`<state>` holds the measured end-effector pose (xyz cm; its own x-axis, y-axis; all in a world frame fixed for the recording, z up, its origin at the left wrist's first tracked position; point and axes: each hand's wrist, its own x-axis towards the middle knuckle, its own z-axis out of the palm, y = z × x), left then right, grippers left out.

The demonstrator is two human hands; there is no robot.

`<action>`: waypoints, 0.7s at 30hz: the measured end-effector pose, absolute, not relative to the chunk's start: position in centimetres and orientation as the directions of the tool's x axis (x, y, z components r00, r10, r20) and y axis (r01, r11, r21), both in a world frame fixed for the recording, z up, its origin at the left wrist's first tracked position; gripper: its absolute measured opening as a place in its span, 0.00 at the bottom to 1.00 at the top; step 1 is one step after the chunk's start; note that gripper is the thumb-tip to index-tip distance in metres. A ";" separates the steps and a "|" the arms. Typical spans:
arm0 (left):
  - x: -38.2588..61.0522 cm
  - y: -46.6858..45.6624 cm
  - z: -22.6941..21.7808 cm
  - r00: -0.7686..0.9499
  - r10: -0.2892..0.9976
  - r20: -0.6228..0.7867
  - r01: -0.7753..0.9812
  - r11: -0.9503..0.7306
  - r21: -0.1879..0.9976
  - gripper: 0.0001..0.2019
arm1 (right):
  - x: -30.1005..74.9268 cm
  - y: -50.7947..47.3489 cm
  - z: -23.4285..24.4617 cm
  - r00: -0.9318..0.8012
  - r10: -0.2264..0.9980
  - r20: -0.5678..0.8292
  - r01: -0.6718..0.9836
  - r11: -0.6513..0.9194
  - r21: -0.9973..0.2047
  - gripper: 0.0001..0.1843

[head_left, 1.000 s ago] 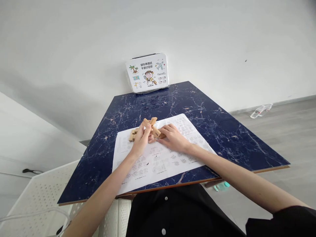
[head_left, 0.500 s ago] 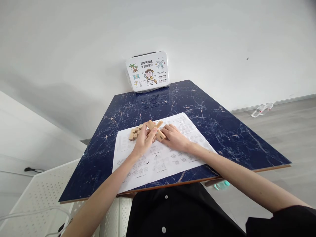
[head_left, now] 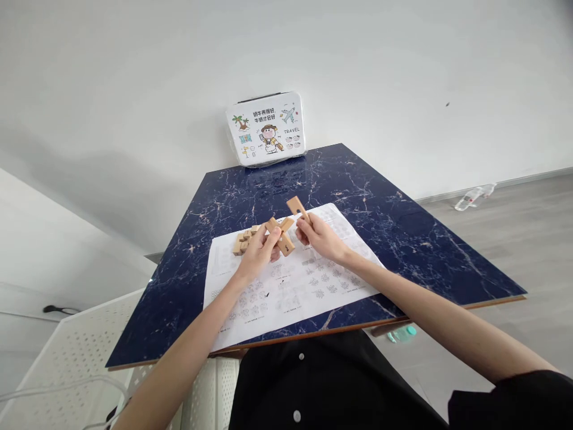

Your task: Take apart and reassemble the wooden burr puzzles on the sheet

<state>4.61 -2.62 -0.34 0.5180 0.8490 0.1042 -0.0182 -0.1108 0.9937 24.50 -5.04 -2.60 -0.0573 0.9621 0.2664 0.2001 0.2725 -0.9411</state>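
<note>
My left hand (head_left: 258,252) is closed around crossed wooden puzzle pieces (head_left: 285,243), its thumb pressed on top where they meet. A dark mark shows on the near end of one of them. Apart from these, up and to the right, my right hand (head_left: 320,236) grips a single notched wooden puzzle piece (head_left: 296,206) that slants up to the left. Beside my left hand, partly hidden by it, several more wooden pieces (head_left: 240,243) lie clustered on a printed instruction sheet (head_left: 250,325).
The sheet lies on a blue marbled table (head_left: 380,215). A white cartoon-printed case (head_left: 268,131) leans against the wall at the table's far edge. Clear plastic bottles (head_left: 474,197) lie on the floor at right. A white perforated cabinet (head_left: 80,340) stands at left.
My right hand has moved up and away from my left with a notched puzzle piece in it. The crossed pieces stay in my left hand, slightly turned.
</note>
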 end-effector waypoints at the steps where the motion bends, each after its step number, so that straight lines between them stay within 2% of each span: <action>1: 4.6 -2.6 -0.3 0.543 0.836 0.085 -0.010 -0.095 0.995 0.22 | 24.6 -5.2 -2.1 -0.061 0.952 0.299 0.044 0.302 -0.952 0.19; 4: 4.7 -2.6 -0.5 0.589 0.805 0.073 -0.027 -0.070 0.997 0.23 | 24.7 -5.7 -0.9 -0.059 0.941 0.333 -0.263 0.307 -0.915 0.20; 8: 4.7 -2.6 -1.0 0.593 0.801 0.082 -0.022 -0.086 0.996 0.27 | 24.6 -6.3 0.0 -0.193 0.942 0.276 -0.483 0.154 -0.862 0.19; 12: 4.3 -2.9 -0.7 0.613 0.786 0.076 0.080 -0.157 0.984 0.27 | 24.6 -6.3 0.1 -0.294 0.928 0.227 -0.542 0.034 -0.840 0.19; 17: 4.2 -3.4 -0.1 0.601 0.788 0.134 0.198 -0.309 0.930 0.43 | 24.6 -6.3 -0.1 -0.272 0.937 0.220 -0.553 0.035 -0.833 0.18; 21: 4.5 -3.6 -0.2 0.526 0.833 0.171 0.293 -0.367 0.883 0.38 | 24.5 -6.4 -0.3 -0.261 0.932 0.250 -0.566 0.062 -0.822 0.16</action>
